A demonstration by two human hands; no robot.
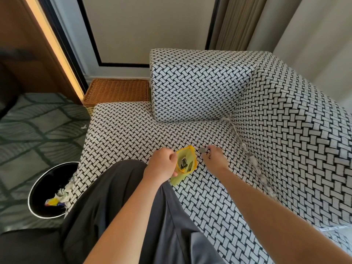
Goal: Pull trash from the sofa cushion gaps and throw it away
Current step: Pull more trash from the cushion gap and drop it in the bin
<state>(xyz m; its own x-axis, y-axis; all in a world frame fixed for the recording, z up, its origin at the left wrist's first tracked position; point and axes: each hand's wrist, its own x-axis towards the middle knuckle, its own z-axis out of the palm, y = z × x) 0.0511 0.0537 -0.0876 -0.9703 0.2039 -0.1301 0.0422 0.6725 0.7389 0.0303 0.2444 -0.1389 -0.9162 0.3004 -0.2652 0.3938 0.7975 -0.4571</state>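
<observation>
My left hand point(162, 164) grips a yellow bag point(185, 162) by its rim, held open just above the sofa seat point(133, 130); small dark scraps lie inside it. To its right, my right hand point(214, 157) pinches a small grey scrap point(202, 149) at its fingertips, low over the seat. White crumpled bits of trash point(253, 161) line the gap between the seat and the right armrest point(295, 140). A black trash bin point(51, 189) stands on the floor at the sofa's left, with paper and wrappers in it.
A wicker basket point(116, 92) sits behind the sofa's left end. A back cushion point(194, 86) rests on the seat's far side. One white scrap point(83, 127) lies on the green patterned carpet point(38, 130). My dark-trousered leg point(118, 206) rests on the seat's front.
</observation>
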